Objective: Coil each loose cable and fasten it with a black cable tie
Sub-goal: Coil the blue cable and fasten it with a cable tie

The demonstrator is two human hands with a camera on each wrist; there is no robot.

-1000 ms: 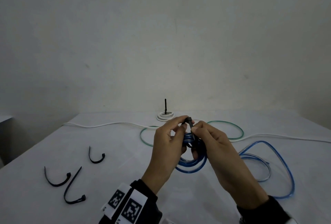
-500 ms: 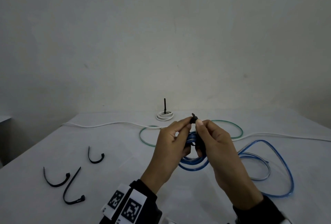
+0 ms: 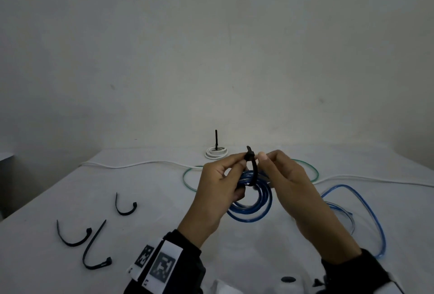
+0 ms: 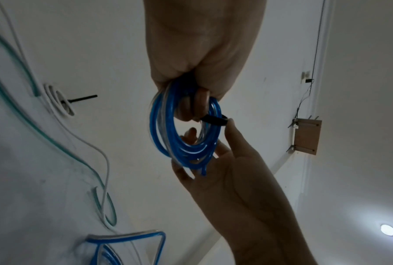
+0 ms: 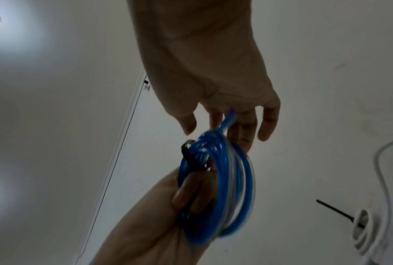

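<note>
A blue cable coil (image 3: 256, 209) (image 4: 161, 129) (image 5: 234, 188) hangs above the table. My left hand (image 3: 243, 161) (image 4: 191, 107) grips its top, fingers curled through the loops. A black cable tie (image 3: 254, 171) (image 4: 213, 120) (image 5: 191, 159) wraps the bundle; my left thumb and forefinger pinch its head and the short tip pokes up free. My right hand (image 3: 265, 159) (image 5: 225, 125) is beside the tie, fingers fairly straight behind the coil, thumb close to the tie head. A loose blue cable end runs between its fingers.
Three loose black ties (image 3: 124, 209) (image 3: 72, 237) (image 3: 94, 253) lie at the table's left. A tied white coil (image 3: 216, 152) sits at the back. A green cable loop (image 3: 187, 176), a long white cable (image 3: 131, 165) and a loose blue cable (image 3: 375, 218) lie behind and right.
My right hand has let go of the tie's tip and drawn slightly right. The tip now sticks up past the head, and the coil hangs more open below.
</note>
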